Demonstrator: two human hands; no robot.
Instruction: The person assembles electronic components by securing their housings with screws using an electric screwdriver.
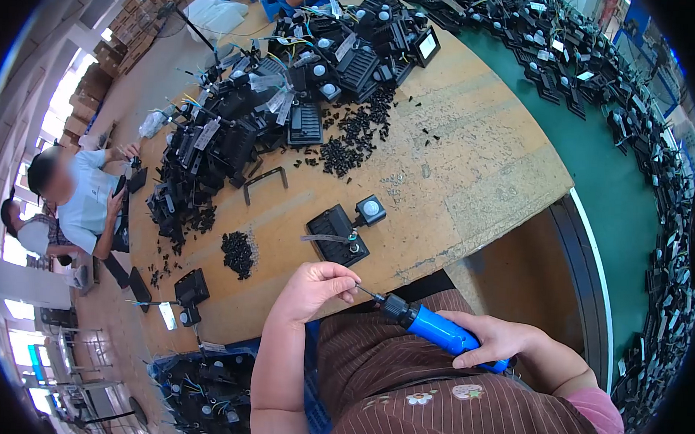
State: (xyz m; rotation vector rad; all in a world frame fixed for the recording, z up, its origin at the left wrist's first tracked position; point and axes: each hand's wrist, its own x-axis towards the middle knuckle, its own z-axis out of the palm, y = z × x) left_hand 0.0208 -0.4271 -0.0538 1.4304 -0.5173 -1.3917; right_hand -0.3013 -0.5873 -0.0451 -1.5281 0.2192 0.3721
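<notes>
My right hand is wrapped round the body of a blue electric screwdriver, whose bit points left. At the tip of that bit, the fingers of my left hand are pinched together; whatever lies between them is too small to make out. Just beyond my left hand, a black lamp housing lies on the wooden table, with a clear sleeve of wires across it and a black sensor with a white dome attached at its upper right corner.
Heaps of black lamps and black screws cover the table's far side. A smaller screw pile and a black bracket lie left. More lamps line a green conveyor at right. Co-workers are at the left.
</notes>
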